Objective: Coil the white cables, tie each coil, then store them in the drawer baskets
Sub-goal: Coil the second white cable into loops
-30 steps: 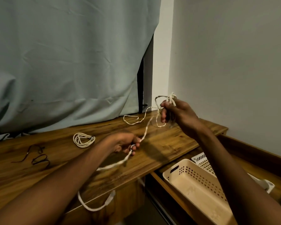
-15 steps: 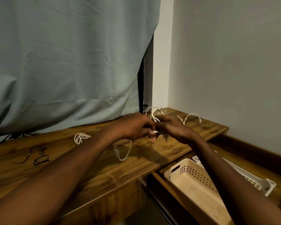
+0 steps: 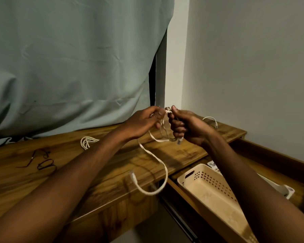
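Above the rear edge of the wooden desk [image 3: 98, 174], in the head view, both hands work one white cable [image 3: 154, 156]. The right hand [image 3: 188, 128] is closed in a fist around the gathered loops, which keeps the turns stacked and stops them from springing apart. One connector [image 3: 179, 141] protrudes just below this fist. The left hand [image 3: 144, 121] pinches a strand between thumb and fingertips just beside the right thumb, apparently to lay the next turn onto the bundle; motion blur at that point prevents a firmer reading. The free tail hangs down from the hands, curves past the desk's front edge and ends in a second connector [image 3: 132, 174] in mid-air, so the coil is judged to be incomplete.

A finished coil [image 3: 88, 141] lies on the desk near the curtain [image 3: 68, 67], apart from the working area. Dark ties [image 3: 42, 161] lie further left on the desk, within reach for binding. Another white cable end [image 3: 211, 120] arches up behind the right hand at the desk's far corner.

The drawer [image 3: 270, 155] stands pulled out at the right, with a cream perforated basket [image 3: 205, 179] and a white basket [image 3: 286, 189] behind it, ready to receive coils. Neither basket visibly holds a cable.

No brand, label or legible writing is visible on any item.
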